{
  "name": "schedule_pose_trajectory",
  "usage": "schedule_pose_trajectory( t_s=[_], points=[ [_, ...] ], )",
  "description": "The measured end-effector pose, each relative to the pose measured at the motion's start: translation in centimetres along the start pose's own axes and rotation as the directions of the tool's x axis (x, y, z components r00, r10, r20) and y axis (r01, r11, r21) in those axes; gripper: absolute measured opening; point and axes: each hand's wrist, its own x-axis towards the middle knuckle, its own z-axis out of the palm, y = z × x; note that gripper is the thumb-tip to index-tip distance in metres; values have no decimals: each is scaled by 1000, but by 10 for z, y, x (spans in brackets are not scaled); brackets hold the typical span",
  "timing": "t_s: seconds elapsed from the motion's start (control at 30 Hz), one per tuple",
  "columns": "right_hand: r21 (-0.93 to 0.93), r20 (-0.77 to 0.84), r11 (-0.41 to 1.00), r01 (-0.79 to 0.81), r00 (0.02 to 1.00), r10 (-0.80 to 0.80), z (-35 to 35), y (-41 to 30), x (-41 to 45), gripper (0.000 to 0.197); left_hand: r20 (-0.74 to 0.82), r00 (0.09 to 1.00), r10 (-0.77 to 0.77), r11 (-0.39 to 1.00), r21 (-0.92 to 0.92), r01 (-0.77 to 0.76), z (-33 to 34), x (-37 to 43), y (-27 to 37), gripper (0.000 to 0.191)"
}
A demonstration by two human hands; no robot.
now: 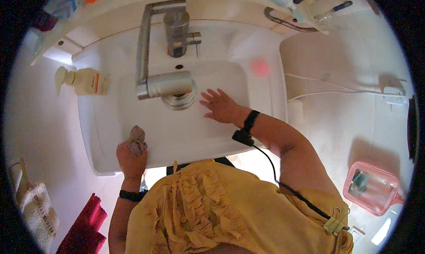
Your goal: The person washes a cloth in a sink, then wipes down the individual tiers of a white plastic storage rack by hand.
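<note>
A white washbasin (212, 134) lies before me, with a metal faucet (169, 84) reaching over its bowl from the back. My left hand (132, 159) is closed around a crumpled greyish cloth (136, 141) at the basin's front left. To the right of the faucet's end, my right hand (219, 106) is spread over the bowl, palm down, holding nothing. Whether it touches the basin's surface cannot be told. Both wrists wear black bands, and a cable runs from the right one up the arm.
A pump bottle (91, 81) is at the basin's left edge. White cords run to a plug (394, 94) at the right. A pink-framed clear pouch (371, 187) is at the lower right, a red towel (83, 225) at the lower left. A shelf edge (225, 10) crosses the back.
</note>
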Motion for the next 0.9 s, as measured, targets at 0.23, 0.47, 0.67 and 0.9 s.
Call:
schedule_pose_trajectory(
  t_s=[0.23,0.47,0.67,0.9],
  points=[
    [-8,-356,773,-635,724,591,-35,71,-35,71,152,984,-92,995,-12,95,-7,3,9,42],
    [-72,-157,961,-268,954,255,12,15,-33,65,127,974,-188,977,-81,199,-2,-2,4,46],
    [-209,-236,854,-476,872,429,-7,45,-30,55,96,995,-29,990,-138,42,-4,1,2,44],
    [254,-251,967,4,966,62,33,-12,75,62,29,991,-132,964,-230,135,-18,13,27,33]
  ],
)
